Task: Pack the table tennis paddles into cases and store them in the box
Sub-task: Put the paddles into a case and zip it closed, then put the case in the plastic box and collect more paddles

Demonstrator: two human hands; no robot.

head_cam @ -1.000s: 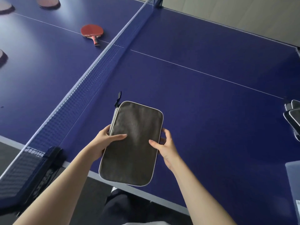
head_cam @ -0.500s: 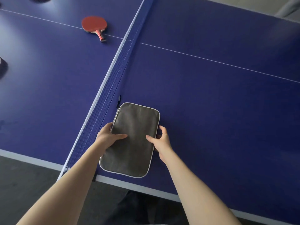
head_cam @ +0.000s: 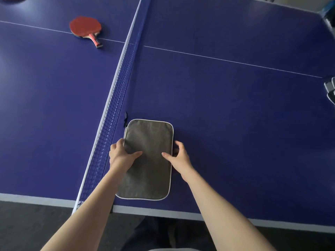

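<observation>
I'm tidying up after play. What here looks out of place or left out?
One red paddle lies loose across the net, uncased. The grey case sits flat between both hands. Nothing looks damaged.

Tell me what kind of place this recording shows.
Probably an indoor games room: the person stands at a blue table tennis table with a net across it, a red paddle lying beyond the net.

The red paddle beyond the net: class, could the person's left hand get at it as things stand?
Probably not right away. The left hand grips the grey case on the near side, while the red paddle lies well beyond the net, which stands between them. Nothing covers the paddle.
</observation>
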